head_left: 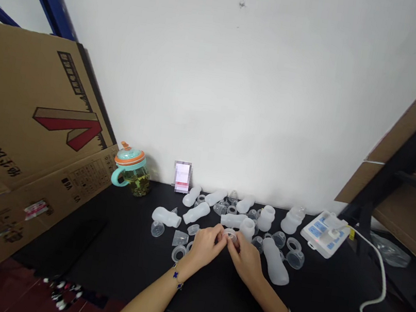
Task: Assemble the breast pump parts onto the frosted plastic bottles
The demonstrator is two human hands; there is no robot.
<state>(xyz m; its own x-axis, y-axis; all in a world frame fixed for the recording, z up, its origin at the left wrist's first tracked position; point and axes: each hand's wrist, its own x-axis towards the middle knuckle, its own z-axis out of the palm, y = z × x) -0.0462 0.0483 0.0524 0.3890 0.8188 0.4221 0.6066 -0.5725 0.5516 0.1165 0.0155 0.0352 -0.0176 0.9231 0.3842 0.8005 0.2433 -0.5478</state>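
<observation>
Between my fingertips is a translucent bottle collar ring (pixel 230 234). My left hand (pixel 210 241) pinches its left side, and my right hand (pixel 245 255) pinches its right side. Just behind the ring stands a frosted bottle (pixel 247 228), while another frosted bottle (pixel 275 262) lies on its side to the right of my right hand. Left of my left hand are a loose ring (pixel 179 253) and a clear cap (pixel 180 238). More frosted bottles, such as a lying one (pixel 166 217), spread across the black table (pixel 125 263). Whatever sits inside the held ring is too small to make out.
A handled jug with an orange-rimmed lid (pixel 131 170) stands at the back left, beside a large cardboard box (pixel 38 141). A phone-like screen (pixel 182 177) leans on the wall. At right lies a white power strip (pixel 326 234) with a cable (pixel 384 286).
</observation>
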